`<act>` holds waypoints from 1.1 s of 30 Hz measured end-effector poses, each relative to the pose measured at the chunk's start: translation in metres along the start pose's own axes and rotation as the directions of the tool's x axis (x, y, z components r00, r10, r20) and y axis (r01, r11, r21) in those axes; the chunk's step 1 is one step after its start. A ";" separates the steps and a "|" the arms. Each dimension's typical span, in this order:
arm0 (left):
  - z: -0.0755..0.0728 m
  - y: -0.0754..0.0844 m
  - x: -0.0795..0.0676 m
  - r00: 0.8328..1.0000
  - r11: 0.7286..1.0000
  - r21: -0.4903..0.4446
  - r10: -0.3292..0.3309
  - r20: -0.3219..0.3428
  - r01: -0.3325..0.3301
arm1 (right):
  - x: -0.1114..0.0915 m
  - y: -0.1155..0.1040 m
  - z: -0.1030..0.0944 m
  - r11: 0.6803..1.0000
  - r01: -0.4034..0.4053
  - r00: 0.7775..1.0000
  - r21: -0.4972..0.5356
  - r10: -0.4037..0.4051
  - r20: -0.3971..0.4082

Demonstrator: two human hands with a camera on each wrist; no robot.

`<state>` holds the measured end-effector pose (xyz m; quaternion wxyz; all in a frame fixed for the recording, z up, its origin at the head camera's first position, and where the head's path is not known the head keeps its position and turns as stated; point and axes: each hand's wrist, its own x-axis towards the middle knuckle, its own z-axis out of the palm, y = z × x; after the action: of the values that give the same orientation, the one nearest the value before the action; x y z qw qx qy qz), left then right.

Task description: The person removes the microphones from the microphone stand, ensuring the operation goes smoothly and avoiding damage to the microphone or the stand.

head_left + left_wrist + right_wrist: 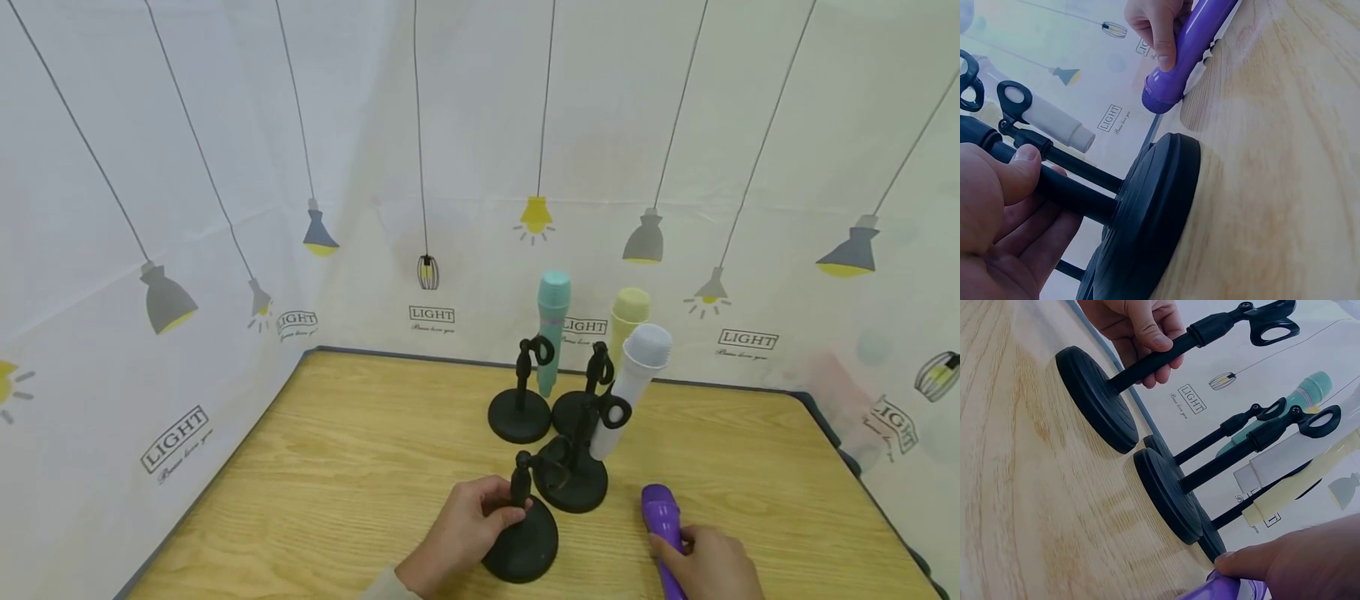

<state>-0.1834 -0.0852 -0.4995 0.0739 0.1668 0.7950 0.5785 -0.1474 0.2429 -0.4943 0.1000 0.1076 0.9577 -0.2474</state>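
The fingers and thumb of the left hand grip the post of the nearest black desk microphone stand, which stands upright on its round base with its clip turned toward the right. The right hand grasps a purple microphone, thumb along one side of the barrel, to the right of that stand and low over the wood-grain table; whether it touches the wood I cannot tell. Its head points away from the person and slightly left, and its long axis runs from there back toward the person, close to level. There are four microphones and four stands in all. Beyond the hands, three stands cluster closely, each with one microphone at its clip, head up: a white microphone at the nearest of them, leaning right; a teal microphone at the far left one, almost upright; and a pale yellow microphone partly hidden behind the white one. Around the table hangs a white backdrop, printed with ten lamps, one cut by the left edge, and six "LIGHT" labels.
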 end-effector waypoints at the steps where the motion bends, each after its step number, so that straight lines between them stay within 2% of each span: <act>1: 0.000 0.000 0.000 1.000 1.000 0.001 0.000 0.000 0.000 | 0.000 0.000 -0.001 1.000 0.000 1.000 0.000 0.000 0.002; 11: -0.002 0.001 -0.001 1.000 1.000 -0.012 -0.015 0.004 0.016 | 0.000 0.004 -0.003 1.000 0.022 1.000 -0.003 -0.022 -0.022; 18: -0.003 0.001 -0.002 1.000 1.000 -0.008 -0.007 0.006 0.007 | -0.004 0.001 -0.009 0.999 -0.017 0.998 0.032 0.019 -0.066; 22: -0.003 0.001 -0.003 1.000 1.000 -0.007 -0.007 0.005 0.007 | -0.006 -0.001 -0.013 0.999 -0.012 0.995 0.037 0.016 -0.099; 26: -0.003 0.000 -0.004 1.000 1.000 -0.008 -0.003 0.001 0.003 | -0.010 -0.005 -0.014 0.997 0.063 0.988 0.048 -0.055 -0.147; 30: -0.005 0.000 -0.005 1.000 1.000 -0.002 0.001 -0.003 -0.001 | -0.016 -0.012 -0.013 0.978 0.189 0.964 0.089 -0.167 -0.206; 33: -0.006 -0.001 -0.005 1.000 1.000 0.001 0.001 -0.005 -0.001 | -0.017 -0.018 -0.012 0.958 0.245 0.958 0.146 -0.216 -0.191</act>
<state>-0.1808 -0.0925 -0.4991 0.0718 0.1656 0.7954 0.5786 -0.1374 0.2306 -0.4721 -0.0226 0.0239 0.9444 -0.3271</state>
